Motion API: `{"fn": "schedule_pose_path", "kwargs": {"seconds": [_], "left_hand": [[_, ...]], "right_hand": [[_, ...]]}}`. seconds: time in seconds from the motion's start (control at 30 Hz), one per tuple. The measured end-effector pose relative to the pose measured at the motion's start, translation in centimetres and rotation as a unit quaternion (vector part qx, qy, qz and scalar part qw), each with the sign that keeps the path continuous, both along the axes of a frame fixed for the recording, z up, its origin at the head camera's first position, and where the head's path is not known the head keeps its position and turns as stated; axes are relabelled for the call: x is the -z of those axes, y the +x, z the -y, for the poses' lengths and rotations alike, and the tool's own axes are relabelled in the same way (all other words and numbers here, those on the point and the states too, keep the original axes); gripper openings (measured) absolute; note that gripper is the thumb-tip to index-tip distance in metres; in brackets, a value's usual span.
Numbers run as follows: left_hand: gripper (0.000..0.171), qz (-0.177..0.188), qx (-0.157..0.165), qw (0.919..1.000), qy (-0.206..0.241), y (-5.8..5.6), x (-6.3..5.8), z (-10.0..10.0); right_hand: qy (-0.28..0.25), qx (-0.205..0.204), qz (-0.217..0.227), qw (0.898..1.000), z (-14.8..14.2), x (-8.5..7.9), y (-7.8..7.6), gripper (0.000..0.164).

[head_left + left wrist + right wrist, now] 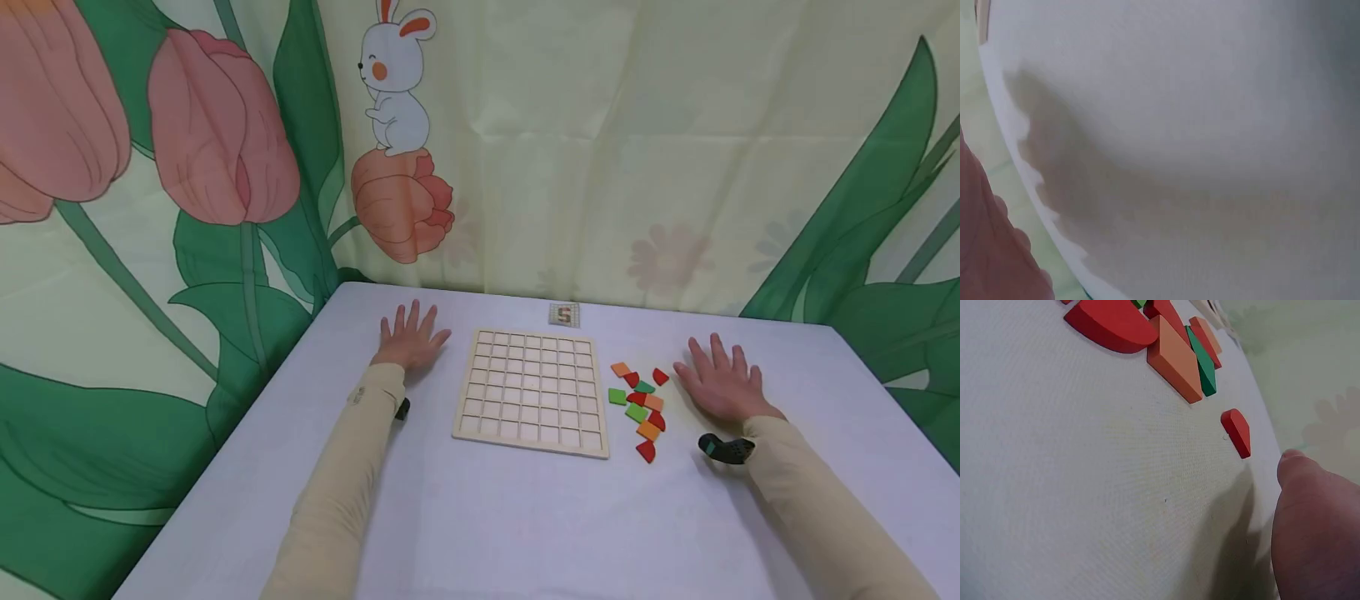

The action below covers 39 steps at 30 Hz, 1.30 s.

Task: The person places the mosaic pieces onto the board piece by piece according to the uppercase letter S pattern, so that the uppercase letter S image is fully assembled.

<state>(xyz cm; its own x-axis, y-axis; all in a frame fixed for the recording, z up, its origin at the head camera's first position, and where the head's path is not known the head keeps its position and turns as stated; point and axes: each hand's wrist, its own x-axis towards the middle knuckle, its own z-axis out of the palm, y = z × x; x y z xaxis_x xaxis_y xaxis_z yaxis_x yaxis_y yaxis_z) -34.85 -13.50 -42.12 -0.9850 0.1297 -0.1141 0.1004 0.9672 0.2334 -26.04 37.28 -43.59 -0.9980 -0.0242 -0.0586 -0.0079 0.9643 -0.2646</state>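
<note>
My left hand (411, 343) lies palm down with fingers spread, left of a wooden grid board (530, 392) that has rows of square cells. In the left wrist view, part of the left hand (994, 237) and its shadow show over the white cloth. My right hand (722, 383), fingers also spread, is to the right of a loose cluster of small flat pieces. Nearest to it is a red quarter-round piece (660, 377). The cluster has orange squares (648, 430), light green squares (617, 397), red quarter-rounds (646, 452) and a dark green piece (644, 387). Neither hand holds anything.
A small patterned card (564, 314) with a figure like a 5 lies behind the board, near the back edge. The table (525, 525) has a white cloth. A curtain (555, 167) printed with tulips and a rabbit hangs right behind it.
</note>
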Motion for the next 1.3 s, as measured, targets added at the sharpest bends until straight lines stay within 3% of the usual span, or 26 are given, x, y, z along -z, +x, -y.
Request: {"fn": "schedule_pose_path", "kwargs": {"seconds": [0.17,0.27,0.33,0.43,0.5,0.53,0.6,0.77,1.1,1.3], "left_hand": [[0.075,0.013,0.022,0.9979,0.059,-0.2,-0.5,-0.2],[0.078,0.027,0.057,0.9896,0.129,-0.5,-0.7,-0.5],[0.077,0.041,0.074,0.9753,0.204,-0.5,-0.7,-0.8],[0.067,0.068,0.090,0.9439,0.310,0.2,-0.6,-1.5],[0.058,0.076,0.100,0.9317,0.341,0.8,-0.3,-1.8],[0.056,0.079,0.109,0.9293,0.344,1.0,0.0,-1.9],[0.053,0.081,0.126,0.9293,0.338,1.5,0.5,-2.0],[0.051,0.068,0.143,0.9390,0.306,2.3,1.2,-1.9],[0.050,0.063,0.162,0.9451,0.277,2.5,1.3,-1.7],[0.051,0.061,0.162,0.9494,0.262,2.5,1.2,-1.7]], "right_hand": [[-0.002,0.005,0.007,1.000,0.2,-0.3,-0.1,0.086],[-0.018,0.006,0.010,1.000,0.5,-0.6,0.0,0.085],[-0.030,0.004,0.008,0.999,0.8,-0.9,0.1,0.084],[-0.050,-0.002,0.009,0.999,1.5,-1.3,0.2,0.083],[-0.059,-0.008,0.014,0.998,2.0,-1.5,0.3,0.083],[-0.064,-0.012,0.018,0.998,2.3,-1.6,0.4,0.083],[-0.068,-0.021,0.018,0.997,2.8,-1.8,0.5,0.082],[-0.076,-0.041,0.002,0.996,3.8,-2.5,0.7,0.080],[-0.108,-0.053,-0.007,0.993,5.1,-3.4,1.9,0.084],[-0.090,-0.053,0.001,0.995,5.2,-3.6,2.3,0.081]]}}
